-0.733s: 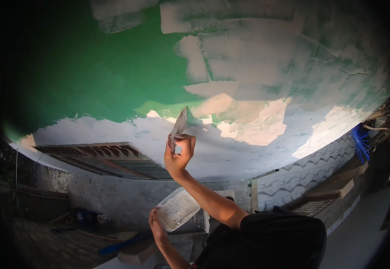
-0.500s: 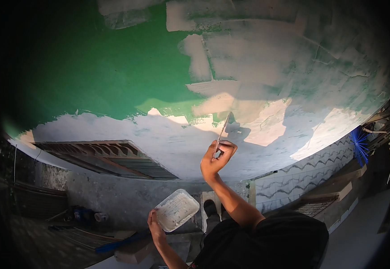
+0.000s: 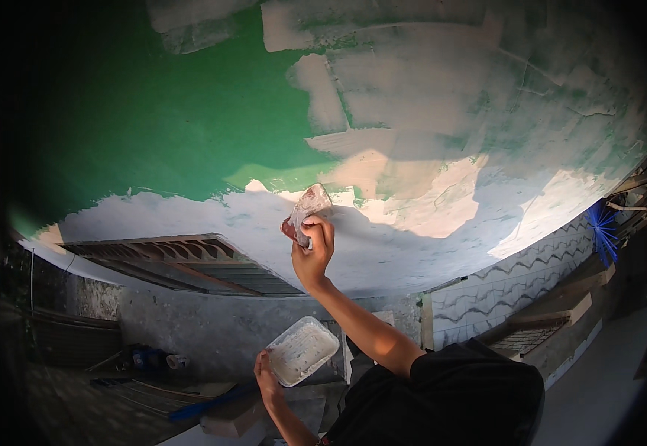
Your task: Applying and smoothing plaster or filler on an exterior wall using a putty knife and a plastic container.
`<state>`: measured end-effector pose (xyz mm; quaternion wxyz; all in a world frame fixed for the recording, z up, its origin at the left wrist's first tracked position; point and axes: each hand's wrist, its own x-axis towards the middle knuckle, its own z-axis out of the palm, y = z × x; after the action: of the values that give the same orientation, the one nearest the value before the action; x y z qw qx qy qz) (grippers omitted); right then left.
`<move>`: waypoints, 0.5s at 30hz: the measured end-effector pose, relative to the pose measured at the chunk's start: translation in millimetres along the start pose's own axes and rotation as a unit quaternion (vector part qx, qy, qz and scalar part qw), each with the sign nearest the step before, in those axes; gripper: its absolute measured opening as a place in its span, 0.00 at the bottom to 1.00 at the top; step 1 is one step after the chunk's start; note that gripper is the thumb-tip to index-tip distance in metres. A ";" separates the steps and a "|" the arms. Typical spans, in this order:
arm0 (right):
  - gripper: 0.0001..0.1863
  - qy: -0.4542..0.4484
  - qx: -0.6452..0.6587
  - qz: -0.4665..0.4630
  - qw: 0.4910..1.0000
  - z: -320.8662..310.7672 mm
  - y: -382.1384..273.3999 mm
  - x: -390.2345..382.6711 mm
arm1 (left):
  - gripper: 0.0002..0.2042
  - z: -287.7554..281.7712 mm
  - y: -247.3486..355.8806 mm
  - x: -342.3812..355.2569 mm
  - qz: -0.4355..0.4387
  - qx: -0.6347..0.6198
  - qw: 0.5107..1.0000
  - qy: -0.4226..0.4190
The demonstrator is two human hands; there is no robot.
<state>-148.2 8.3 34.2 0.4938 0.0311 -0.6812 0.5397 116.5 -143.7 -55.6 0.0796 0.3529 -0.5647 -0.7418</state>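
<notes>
Your right hand (image 3: 313, 249) grips a putty knife (image 3: 308, 208) by its handle, fingers curled tight around it, the broad blade laid against the wall (image 3: 189, 119) right where the green paint meets the white filler; the blade is caked with pale compound and tilted, apparently so its face can press flat on the surface; your arm reaches up and forward from the lower edge to meet the wall at that seam. Lower down, your left hand (image 3: 267, 375) holds a shallow white tray (image 3: 302, 351) of filler, fingers closed on its near corner from beneath, the tray kept level and just below the working arm, seemingly so the knife can be reloaded without a long reach. Around the blade, broad pale swipes of filler cover the upper and right part of the wall, while the left stays bare green; a louvred vent (image 3: 182, 260) sits under the white band; a blue broom head (image 3: 604, 230) stands far to the right.
</notes>
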 end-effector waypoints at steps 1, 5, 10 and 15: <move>0.16 -0.014 0.014 0.001 1.000 -2.8 -5.1 -5.8 | 0.16 1.0 1.2 0.2 0.000 -0.001 1.000 -0.001; 0.12 -0.072 0.123 0.075 0.987 -23.3 -20.7 -6.0 | 0.16 -1.9 -2.9 4.4 0.006 0.006 1.000 0.002; 0.13 -0.080 0.033 0.057 0.995 -41.1 -9.9 49.4 | 0.16 -3.4 -16.4 10.6 0.001 -0.005 1.000 -0.003; 0.18 -0.057 -0.040 -0.011 0.998 -45.4 -9.2 82.3 | 0.16 13.2 -10.2 14.4 -0.018 0.016 1.000 -0.001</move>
<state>-156.0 79.6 95.6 0.4609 0.0496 -0.7287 0.5041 100.7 -137.2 -69.4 0.0599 0.3640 -0.5697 -0.7344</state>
